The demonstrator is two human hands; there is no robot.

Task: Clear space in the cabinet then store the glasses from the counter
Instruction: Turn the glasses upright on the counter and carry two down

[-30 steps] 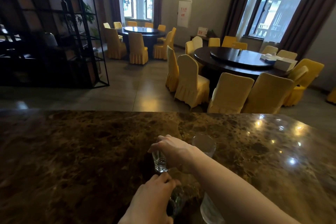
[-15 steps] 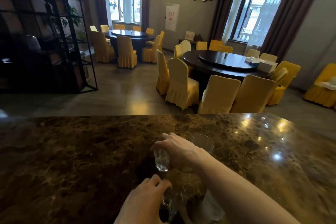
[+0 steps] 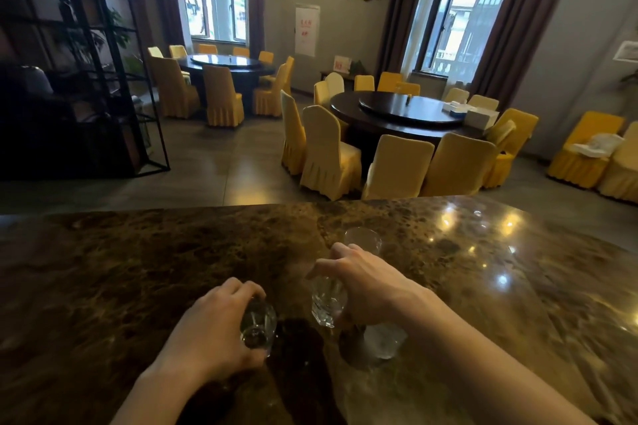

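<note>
Collection step: at lower centre, left hand (image 3: 210,331) fingers grip one glass (image 3: 257,326), right hand (image 3: 373,286) fingers grip another glass (image 3: 328,300) above the bench (image 3: 103,269); next, carry both level to the unseen cabinet.

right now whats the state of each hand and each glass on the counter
left hand: closed around a small glass
small glass in left hand: gripped, tilted
right hand: closed around a second small glass
glass in right hand: held above the counter
far glass: upright, untouched
glass under right wrist: on the counter, partly hidden
</note>
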